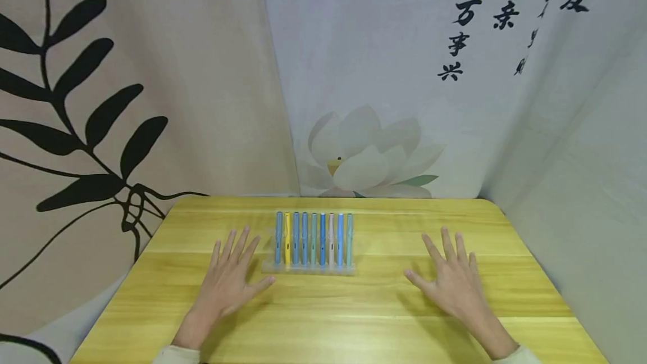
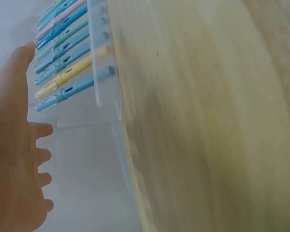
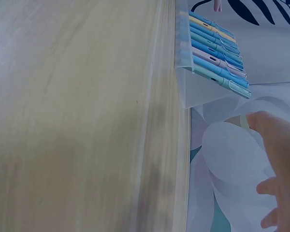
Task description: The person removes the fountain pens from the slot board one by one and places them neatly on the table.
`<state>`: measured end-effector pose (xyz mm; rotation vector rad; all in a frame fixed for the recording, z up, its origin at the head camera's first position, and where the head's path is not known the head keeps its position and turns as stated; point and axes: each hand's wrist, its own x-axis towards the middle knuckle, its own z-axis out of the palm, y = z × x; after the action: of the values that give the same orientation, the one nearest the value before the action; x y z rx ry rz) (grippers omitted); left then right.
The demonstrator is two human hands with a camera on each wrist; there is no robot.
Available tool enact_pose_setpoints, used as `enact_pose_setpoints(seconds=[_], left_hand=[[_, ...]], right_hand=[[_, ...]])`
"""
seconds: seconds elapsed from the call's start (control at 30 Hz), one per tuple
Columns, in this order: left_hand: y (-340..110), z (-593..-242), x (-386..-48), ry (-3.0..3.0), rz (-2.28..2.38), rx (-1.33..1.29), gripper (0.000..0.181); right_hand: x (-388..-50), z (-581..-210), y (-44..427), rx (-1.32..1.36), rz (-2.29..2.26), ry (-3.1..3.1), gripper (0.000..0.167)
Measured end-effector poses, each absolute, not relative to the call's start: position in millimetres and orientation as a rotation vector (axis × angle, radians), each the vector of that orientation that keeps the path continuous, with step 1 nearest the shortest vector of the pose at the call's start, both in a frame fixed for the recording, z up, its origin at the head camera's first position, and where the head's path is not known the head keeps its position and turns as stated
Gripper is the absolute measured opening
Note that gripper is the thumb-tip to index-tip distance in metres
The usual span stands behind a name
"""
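A clear plastic pen stand (image 1: 309, 269) holds a row of several capped pens (image 1: 322, 240) near the middle of the table. Most pens are blue or green; one yellow pen (image 1: 287, 237) is second from the left, and a pale pink pen (image 1: 331, 240) is toward the right. My left hand (image 1: 228, 282) is spread with straight fingers just left of the stand, touching no pen. Farther off on the right, my right hand (image 1: 456, 285) is also spread and holds nothing. Both wrist views show the pens leaning in the stand, with the hands apart from them.
The wooden table (image 1: 323, 319) has rounded far corners. Behind it hangs a pale cloth (image 1: 212, 100) with black leaves, a lotus (image 1: 369, 150) and dark brush characters (image 1: 457, 44). Another stretch of pale cloth (image 1: 586, 173) borders the right side.
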<state>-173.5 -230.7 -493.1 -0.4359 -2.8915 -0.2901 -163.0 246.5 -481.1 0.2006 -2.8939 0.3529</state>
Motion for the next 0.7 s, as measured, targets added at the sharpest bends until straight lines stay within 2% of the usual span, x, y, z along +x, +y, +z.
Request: enact_pose_setpoints(seconds=[0.7], left_hand=[[-232.6,-495.5,-174.5,-2.889,-0.277,-0.426,0.096]], right_hand=[[-175.4,-481.2,235.2,0.268,0.408,-2.862,0.095]])
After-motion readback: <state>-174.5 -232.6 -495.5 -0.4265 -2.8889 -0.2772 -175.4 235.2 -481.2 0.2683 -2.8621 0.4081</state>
